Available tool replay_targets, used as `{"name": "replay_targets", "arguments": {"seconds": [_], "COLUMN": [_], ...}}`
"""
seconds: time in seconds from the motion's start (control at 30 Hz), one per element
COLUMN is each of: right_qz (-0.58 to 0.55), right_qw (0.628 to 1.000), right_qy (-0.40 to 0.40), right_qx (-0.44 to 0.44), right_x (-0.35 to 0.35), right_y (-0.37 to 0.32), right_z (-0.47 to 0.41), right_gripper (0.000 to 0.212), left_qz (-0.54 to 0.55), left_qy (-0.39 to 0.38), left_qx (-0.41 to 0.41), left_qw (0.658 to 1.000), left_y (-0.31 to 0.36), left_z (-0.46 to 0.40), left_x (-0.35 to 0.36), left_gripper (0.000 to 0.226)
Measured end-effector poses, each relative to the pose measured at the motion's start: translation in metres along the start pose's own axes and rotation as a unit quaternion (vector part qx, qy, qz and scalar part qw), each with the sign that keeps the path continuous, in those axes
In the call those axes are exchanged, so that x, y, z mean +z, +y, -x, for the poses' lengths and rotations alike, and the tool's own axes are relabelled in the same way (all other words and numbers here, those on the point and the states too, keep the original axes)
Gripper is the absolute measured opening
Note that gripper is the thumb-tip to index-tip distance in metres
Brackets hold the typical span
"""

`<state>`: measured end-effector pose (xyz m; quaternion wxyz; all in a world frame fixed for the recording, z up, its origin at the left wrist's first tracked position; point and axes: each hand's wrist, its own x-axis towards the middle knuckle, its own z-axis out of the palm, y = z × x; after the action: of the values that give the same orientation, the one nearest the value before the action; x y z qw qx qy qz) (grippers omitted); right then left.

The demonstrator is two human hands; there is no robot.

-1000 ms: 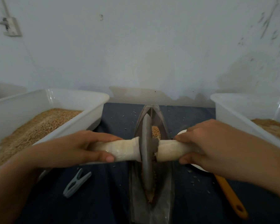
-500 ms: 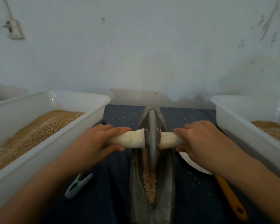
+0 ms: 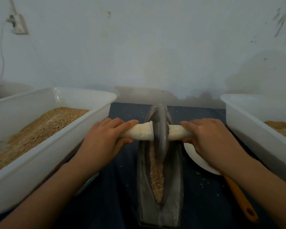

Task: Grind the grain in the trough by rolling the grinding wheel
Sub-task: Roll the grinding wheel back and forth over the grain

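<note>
The grinding wheel, a grey disc standing on edge, sits in the far half of the boat-shaped metal trough, which lies lengthwise on the dark blue surface at centre. A pale wrapped axle handle passes through the disc and projects to both sides. The left hand grips the left end of the handle, its fingers curled over the top and clamped on it. The right hand grips the right end in the same manner, fingers wrapped over the handle just beside the disc. The wheel therefore lies between the two hands, close to both. A ridge of tan grain runs along the trough groove on the near side of the wheel. A white plastic tub holding grain stands to the left of the trough; a second white tub stands to the right. A white dish lies partly under the right wrist, and an orange handle extends toward the viewer beside it.
</note>
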<state>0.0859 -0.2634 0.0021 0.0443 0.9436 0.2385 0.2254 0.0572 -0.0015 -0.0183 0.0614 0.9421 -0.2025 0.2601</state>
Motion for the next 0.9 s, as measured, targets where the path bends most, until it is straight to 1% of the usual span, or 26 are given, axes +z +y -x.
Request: {"name": "replay_targets", "arguments": {"seconds": [0.03, 0.1, 0.17, 0.2, 0.27, 0.33, 0.37, 0.4, 0.43, 0.47, 0.53, 0.6, 0.67, 0.7, 0.73, 0.8, 0.83, 0.9], "right_qz": [0.005, 0.004, 0.005, 0.007, -0.003, -0.049, -0.072, -0.086, -0.091, -0.087, -0.066, -0.027, 0.002, 0.008, 0.010, 0.010, 0.011, 0.014], "right_qw": [1.000, 1.000, 0.999, 0.998, 0.994, 0.988, 0.985, 0.983, 0.984, 0.986, 0.992, 0.998, 1.000, 1.000, 1.000, 1.000, 1.000, 0.998], "right_qy": [0.008, 0.002, -0.022, -0.039, -0.077, -0.118, -0.131, -0.135, -0.131, -0.122, -0.088, -0.040, -0.002, 0.006, 0.006, -0.006, -0.015, -0.042], "right_qx": [0.005, -0.003, -0.033, -0.052, -0.082, -0.090, -0.089, -0.087, -0.082, -0.075, -0.054, -0.036, -0.013, -0.002, 0.003, -0.010, -0.023, -0.053], "right_x": [0.004, 0.004, -0.005, -0.013, -0.031, -0.048, -0.053, -0.056, -0.057, -0.053, -0.040, -0.022, -0.006, -0.001, 0.002, 0.002, -0.002, -0.015], "right_y": [0.001, 0.001, 0.000, -0.001, -0.002, 0.000, 0.001, 0.002, 0.003, 0.003, 0.001, -0.001, -0.001, 0.000, 0.001, 0.002, 0.001, -0.001], "right_z": [-0.001, -0.001, 0.001, 0.004, 0.010, 0.019, 0.023, 0.025, 0.025, 0.023, 0.016, 0.006, -0.001, -0.003, -0.003, -0.002, -0.001, 0.003], "right_gripper": [0.043, 0.043, 0.040, 0.038, 0.033, 0.032, 0.033, 0.034, 0.035, 0.036, 0.034, 0.035, 0.040, 0.043, 0.044, 0.043, 0.041, 0.035], "left_qz": [0.000, 0.048, 0.123, 0.167, 0.257, 0.309, 0.321, 0.324, 0.320, 0.305, 0.245, 0.159, 0.088, 0.067, 0.059, 0.082, 0.111, 0.182], "left_qy": [0.001, -0.018, -0.070, -0.105, -0.183, -0.258, -0.278, -0.283, -0.274, -0.251, -0.180, -0.107, -0.040, -0.020, -0.015, -0.027, -0.043, -0.102], "left_qx": [-0.003, -0.005, -0.019, -0.026, -0.025, -0.008, -0.002, 0.003, 0.001, -0.004, -0.021, -0.034, -0.036, -0.033, -0.030, -0.026, -0.028, -0.035], "left_qw": [1.000, 0.999, 0.990, 0.980, 0.949, 0.915, 0.906, 0.903, 0.907, 0.919, 0.953, 0.981, 0.995, 0.997, 0.998, 0.996, 0.993, 0.977], "left_y": [0.000, -0.004, -0.009, -0.012, -0.016, -0.018, -0.019, -0.019, -0.018, -0.016, -0.012, -0.008, -0.005, -0.005, -0.005, -0.007, -0.008, -0.012], "left_z": [-0.002, -0.004, -0.001, 0.001, 0.005, 0.008, 0.008, 0.008, 0.008, 0.007, 0.004, 0.002, 0.000, 0.000, -0.001, -0.002, -0.002, 0.000], "left_x": [0.002, 0.000, -0.009, -0.015, -0.029, -0.041, -0.044, -0.046, -0.046, -0.044, -0.033, -0.017, -0.003, 0.002, 0.004, 0.002, -0.002, -0.014], "left_gripper": [0.052, 0.052, 0.050, 0.049, 0.046, 0.044, 0.047, 0.049, 0.047, 0.044, 0.044, 0.046, 0.050, 0.052, 0.053, 0.053, 0.052, 0.048]}}
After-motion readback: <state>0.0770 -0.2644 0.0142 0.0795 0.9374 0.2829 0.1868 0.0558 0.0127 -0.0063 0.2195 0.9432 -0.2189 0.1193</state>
